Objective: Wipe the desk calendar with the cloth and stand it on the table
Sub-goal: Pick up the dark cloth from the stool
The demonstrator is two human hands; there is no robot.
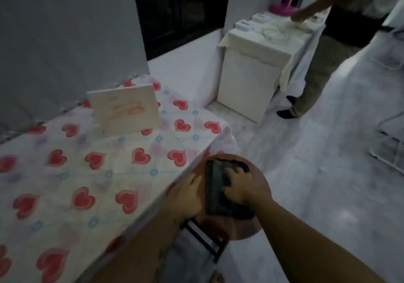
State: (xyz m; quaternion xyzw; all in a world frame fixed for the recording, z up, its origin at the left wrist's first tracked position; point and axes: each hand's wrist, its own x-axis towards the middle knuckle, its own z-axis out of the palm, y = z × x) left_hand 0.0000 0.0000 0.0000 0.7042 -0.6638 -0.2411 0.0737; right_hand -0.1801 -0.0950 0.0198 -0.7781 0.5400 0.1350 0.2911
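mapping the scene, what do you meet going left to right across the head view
desk calendar standing on the heart-print table → left hand → dark cloth on the round stool → right hand → another person's legs

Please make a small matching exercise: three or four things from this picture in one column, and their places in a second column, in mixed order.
Things:
1. desk calendar
2. dark cloth
3. right hand
4. left hand

Places:
a. at the cloth's left edge
b. on the round stool
c. standing on the heart-pattern table
d. on top of the cloth

Pairs: 1-c, 2-b, 3-d, 4-a
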